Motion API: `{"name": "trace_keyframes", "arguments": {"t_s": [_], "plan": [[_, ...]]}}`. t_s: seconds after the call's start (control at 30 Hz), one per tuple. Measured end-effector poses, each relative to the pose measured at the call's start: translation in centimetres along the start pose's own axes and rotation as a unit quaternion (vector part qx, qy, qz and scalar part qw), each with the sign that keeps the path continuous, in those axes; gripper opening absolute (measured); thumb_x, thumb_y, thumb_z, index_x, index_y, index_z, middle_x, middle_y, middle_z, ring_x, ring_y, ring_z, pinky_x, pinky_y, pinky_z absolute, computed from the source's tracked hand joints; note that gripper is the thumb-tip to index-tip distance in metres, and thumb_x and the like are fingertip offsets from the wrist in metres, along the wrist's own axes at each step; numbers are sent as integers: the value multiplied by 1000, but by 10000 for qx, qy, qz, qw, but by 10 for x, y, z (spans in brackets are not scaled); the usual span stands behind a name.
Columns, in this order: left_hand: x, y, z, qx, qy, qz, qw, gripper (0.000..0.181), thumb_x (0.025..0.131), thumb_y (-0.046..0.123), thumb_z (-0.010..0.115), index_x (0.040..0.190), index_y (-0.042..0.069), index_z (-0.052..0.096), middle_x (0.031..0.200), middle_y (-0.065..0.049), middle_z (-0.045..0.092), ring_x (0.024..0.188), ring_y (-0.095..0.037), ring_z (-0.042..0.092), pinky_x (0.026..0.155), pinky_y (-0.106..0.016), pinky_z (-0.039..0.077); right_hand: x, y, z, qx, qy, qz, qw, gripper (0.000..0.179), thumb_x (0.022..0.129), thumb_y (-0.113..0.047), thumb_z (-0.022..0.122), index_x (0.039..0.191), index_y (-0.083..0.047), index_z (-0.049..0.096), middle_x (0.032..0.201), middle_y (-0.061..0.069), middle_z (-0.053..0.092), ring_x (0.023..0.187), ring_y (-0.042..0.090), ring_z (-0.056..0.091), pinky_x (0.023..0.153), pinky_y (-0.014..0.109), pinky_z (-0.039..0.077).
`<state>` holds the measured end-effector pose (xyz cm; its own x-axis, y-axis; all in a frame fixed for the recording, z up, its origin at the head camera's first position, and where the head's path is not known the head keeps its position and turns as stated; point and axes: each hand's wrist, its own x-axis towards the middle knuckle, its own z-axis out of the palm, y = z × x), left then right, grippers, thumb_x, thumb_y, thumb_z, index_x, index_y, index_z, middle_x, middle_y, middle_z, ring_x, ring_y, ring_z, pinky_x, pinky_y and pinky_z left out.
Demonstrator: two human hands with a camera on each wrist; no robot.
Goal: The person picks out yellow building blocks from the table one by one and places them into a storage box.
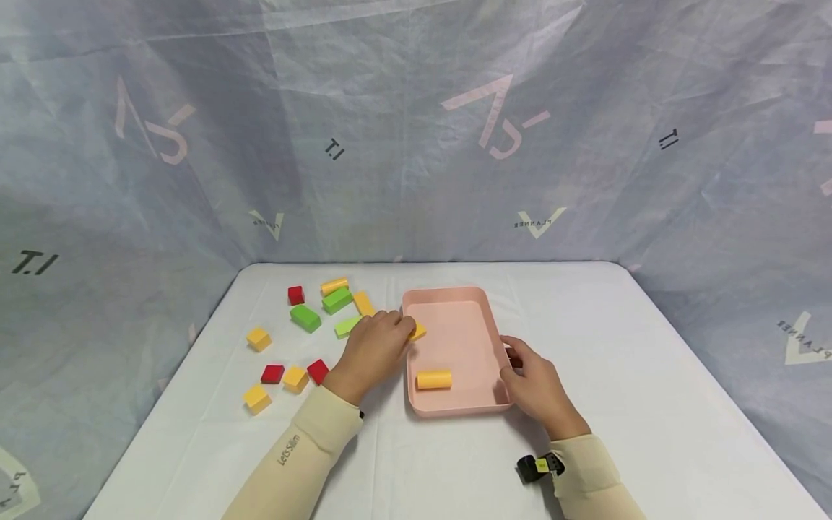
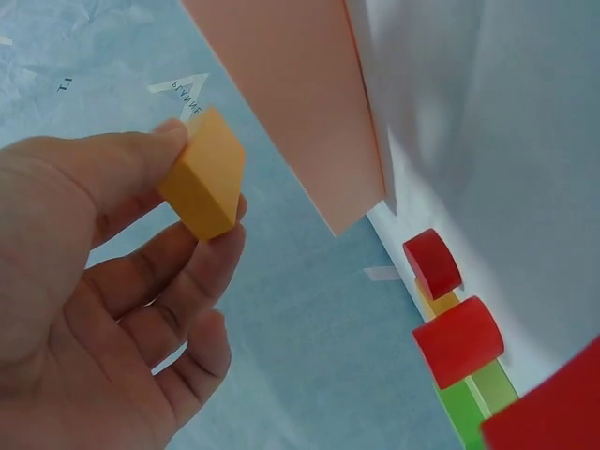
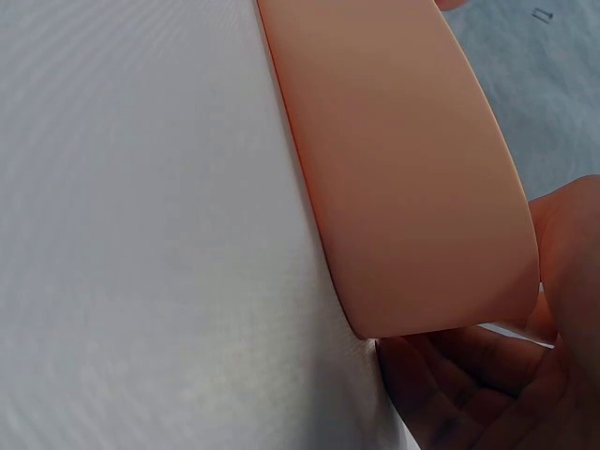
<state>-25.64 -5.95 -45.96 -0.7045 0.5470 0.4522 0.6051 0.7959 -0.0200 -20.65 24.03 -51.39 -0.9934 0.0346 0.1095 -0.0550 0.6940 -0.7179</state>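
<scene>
My left hand pinches a yellow block between thumb and fingertips. In the head view that block is at the left rim of a pink tray, partly hidden by the fingers. A yellow cylinder lies inside the tray near its front left corner. At the tray's right side, my right hand holds the wall, with the thumb at the rim and the other fingers against the outside. The right wrist view shows the tray's outer wall close up, with the fingers partly in shadow.
Left of the tray lie several loose blocks: green blocks, yellow cubes, red pieces, a yellow cylinder and a flat yellow block. A white cloth covers the table. Printed grey fabric hangs behind.
</scene>
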Motion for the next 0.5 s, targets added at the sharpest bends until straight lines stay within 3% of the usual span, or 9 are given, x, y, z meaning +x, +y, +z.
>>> {"name": "trace_keyframes", "arguments": {"t_s": [0.5], "plan": [[2,11,5,76,-172,212,9996,23,90,26,81,99,15,63,86,-1,65,72,-20,59,64,-33,47,1,1,0,15,-40,12,10000,54,99,-15,54,153,-16,48,133,10,68,117,26,69,98,49,54]]}}
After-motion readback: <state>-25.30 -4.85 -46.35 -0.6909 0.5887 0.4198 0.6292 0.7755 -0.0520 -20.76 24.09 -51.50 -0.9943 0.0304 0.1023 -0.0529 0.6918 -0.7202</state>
